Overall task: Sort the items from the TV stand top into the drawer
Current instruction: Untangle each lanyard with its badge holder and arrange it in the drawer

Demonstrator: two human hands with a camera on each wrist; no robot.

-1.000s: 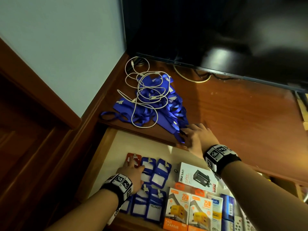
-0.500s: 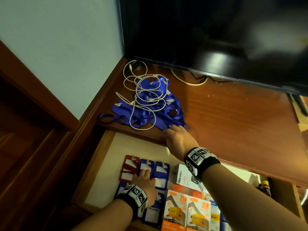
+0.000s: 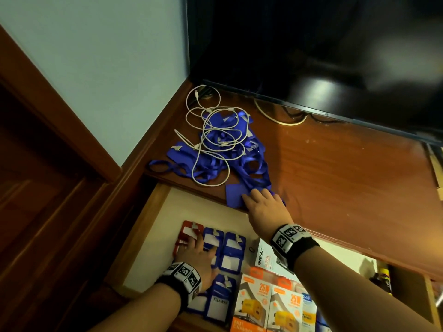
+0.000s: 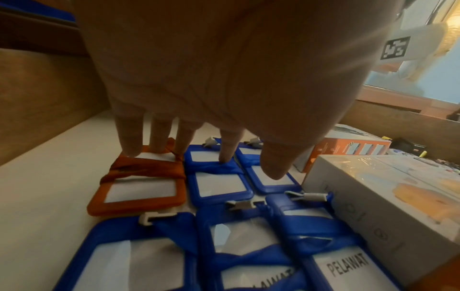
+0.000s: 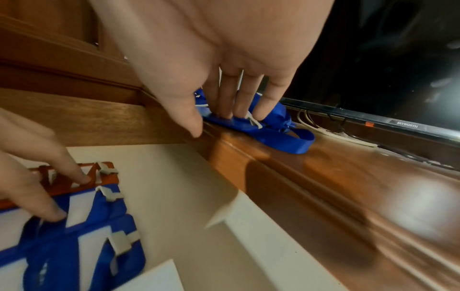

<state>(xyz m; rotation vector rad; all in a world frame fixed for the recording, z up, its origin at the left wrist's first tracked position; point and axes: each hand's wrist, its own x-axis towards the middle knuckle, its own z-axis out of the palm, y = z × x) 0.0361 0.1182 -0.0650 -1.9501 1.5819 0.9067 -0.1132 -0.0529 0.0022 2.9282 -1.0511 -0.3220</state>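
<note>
With several badge holders [image 3: 233,252] already laid in the drawer [image 3: 165,207], our left hand [image 3: 195,256] presses them flat-fingered while our right hand [image 3: 265,209] presses straight fingers on a blue lanyard holder [image 3: 236,195] beside the cable-tangled lanyard pile [image 3: 227,149] left on the surface [image 3: 335,178].

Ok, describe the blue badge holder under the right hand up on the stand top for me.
The flat blue plastic badge holder lies face down at the front edge of the wooden TV stand top, just above the open drawer. Its blue fabric lanyard strap is bunched on it, with a white clip showing. The right hand presses straight fingers onto it, thumb off the edge. The rest of the lanyard pile lies behind it.
</note>
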